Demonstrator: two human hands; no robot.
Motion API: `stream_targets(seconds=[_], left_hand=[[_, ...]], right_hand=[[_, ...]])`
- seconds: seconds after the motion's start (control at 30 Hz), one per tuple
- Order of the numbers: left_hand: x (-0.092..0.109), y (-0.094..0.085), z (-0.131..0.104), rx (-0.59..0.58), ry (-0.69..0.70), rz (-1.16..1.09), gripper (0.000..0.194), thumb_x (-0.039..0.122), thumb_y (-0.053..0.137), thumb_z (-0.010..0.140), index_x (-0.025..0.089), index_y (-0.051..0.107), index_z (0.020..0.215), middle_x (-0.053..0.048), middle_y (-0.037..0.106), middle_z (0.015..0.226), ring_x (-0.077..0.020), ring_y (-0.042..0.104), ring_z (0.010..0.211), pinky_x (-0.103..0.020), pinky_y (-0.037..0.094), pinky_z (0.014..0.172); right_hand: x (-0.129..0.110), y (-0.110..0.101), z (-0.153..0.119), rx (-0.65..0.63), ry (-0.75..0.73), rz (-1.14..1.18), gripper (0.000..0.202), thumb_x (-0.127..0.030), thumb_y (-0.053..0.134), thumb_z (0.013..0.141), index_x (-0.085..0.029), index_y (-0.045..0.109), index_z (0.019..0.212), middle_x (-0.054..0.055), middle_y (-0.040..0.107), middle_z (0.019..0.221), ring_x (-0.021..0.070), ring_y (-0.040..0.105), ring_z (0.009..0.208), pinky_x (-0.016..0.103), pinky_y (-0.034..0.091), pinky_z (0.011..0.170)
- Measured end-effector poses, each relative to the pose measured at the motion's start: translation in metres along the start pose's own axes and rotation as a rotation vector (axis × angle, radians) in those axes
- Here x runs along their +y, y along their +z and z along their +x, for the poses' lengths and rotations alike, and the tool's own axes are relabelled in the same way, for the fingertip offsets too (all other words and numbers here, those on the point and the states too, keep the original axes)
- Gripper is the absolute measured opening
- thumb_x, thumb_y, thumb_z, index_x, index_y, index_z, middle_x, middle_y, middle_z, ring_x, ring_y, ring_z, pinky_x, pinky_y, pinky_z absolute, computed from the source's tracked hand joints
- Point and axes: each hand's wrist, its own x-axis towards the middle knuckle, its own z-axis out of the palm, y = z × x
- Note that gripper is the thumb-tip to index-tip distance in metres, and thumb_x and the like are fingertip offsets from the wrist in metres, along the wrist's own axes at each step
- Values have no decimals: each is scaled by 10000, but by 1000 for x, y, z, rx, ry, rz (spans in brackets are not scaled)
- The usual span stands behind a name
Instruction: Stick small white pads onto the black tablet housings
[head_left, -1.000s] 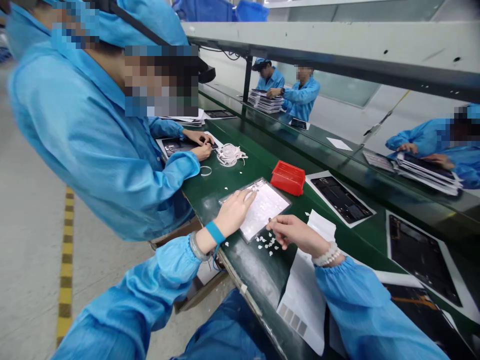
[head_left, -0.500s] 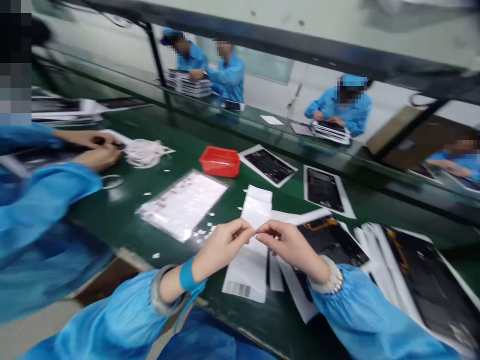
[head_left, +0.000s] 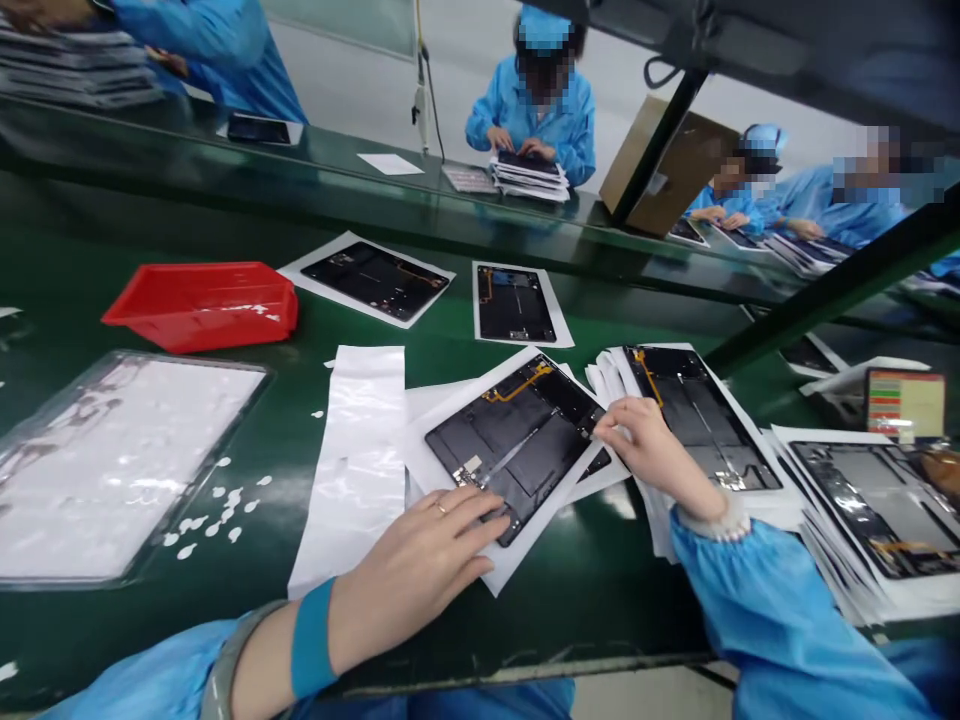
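Note:
A black tablet back housing (head_left: 540, 450) with an orange flex cable lies on white sheets in front of me. My left hand (head_left: 412, 560) rests on its near left corner, palm down with the fingers stretched out. At the housing's right edge, my right hand (head_left: 649, 445) has thumb and forefinger pinched together; whatever lies between them is too small to make out. Left of the housing is a long white paper strip (head_left: 349, 460). Small white round stickers (head_left: 229, 510) are scattered beside a plastic-covered white sheet (head_left: 172, 450).
A red bin (head_left: 217, 310) stands at the back left. Two more housings on paper, one a dark panel (head_left: 375, 280), lie behind. Stacked housings (head_left: 705, 420) occupy the right side, near a slanting green post (head_left: 832, 280). Co-workers in blue sit across the bench.
My view has swung right. Both hands met above the paper strip before; they have since parted, the left flat onto the housing, the right to its right edge.

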Motion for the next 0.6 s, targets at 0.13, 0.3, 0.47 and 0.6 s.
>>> stream_targets(seconds=[0.13, 0.3, 0.47, 0.6], left_hand=[[-4, 9, 0, -12, 19, 28, 244, 173, 498, 902, 220, 602, 1118, -40, 638, 1151, -213, 575, 1093, -365, 482, 930], [-4, 10, 0, -14, 20, 23, 258, 162, 457, 916, 212, 585, 1135, -44, 636, 1145, -200, 577, 1074, -350, 480, 910], [-4, 11, 0, -8, 40, 39, 261, 169, 423, 935, 211, 597, 1125, -48, 640, 1142, -203, 577, 1073, -356, 479, 905], [-4, 12, 1, -2, 45, 45, 263, 170, 415, 939, 206, 600, 1123, -55, 645, 1129, -191, 583, 1068, -347, 482, 920]], right_hand=[[37, 4, 12, -145, 73, -159, 142, -228, 566, 812, -200, 644, 697, 65, 629, 828, 241, 501, 911, 400, 368, 886], [36, 15, 18, -240, 53, -207, 142, -252, 565, 823, -200, 652, 724, 57, 637, 887, 240, 488, 931, 385, 375, 853], [29, 15, 19, -258, -9, -331, 168, -237, 544, 856, -188, 663, 748, 77, 629, 926, 256, 469, 961, 396, 367, 826], [13, 15, 16, -196, -187, -593, 153, -225, 569, 856, -161, 668, 759, 123, 612, 933, 284, 465, 958, 398, 364, 781]])
